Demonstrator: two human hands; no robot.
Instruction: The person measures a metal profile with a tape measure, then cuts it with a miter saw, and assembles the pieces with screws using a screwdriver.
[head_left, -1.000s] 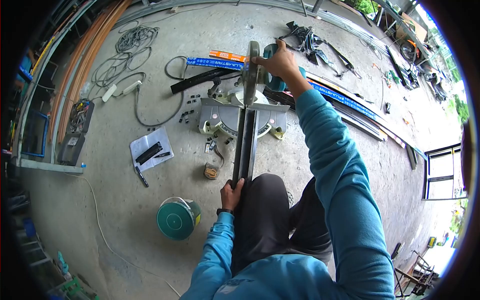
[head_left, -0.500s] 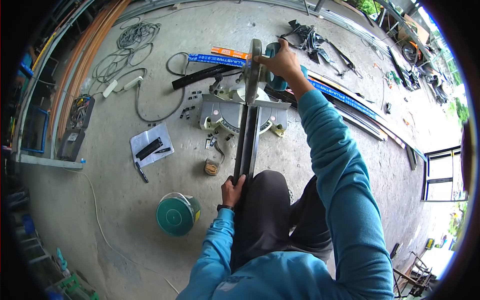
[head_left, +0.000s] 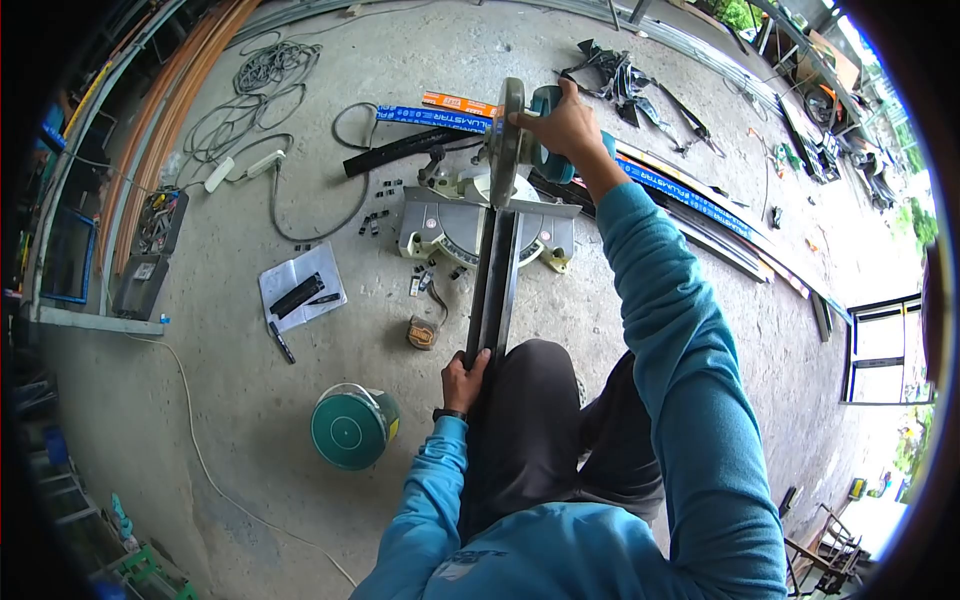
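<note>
My right hand (head_left: 565,125) is wrapped round the handle of a miter saw (head_left: 511,140), whose blade guard stands upright above the saw's base. A long black metal profile (head_left: 494,290) lies across the saw table and runs back toward my left thigh. Near its close end my left hand (head_left: 465,380) grips it, thumb on top. The profile passes under the blade at the fence. Small black cut pieces (head_left: 374,222) lie on the floor left of the saw, and a tape measure (head_left: 422,333) rests in front of it.
A green bucket (head_left: 350,432) stands left of my leg. Paper (head_left: 303,285) with a black piece and a marker lies on the floor. A grey cable (head_left: 322,238) loops left of the saw. Long wrapped profiles (head_left: 680,190) stretch to the right, and black scraps (head_left: 625,80) lie behind.
</note>
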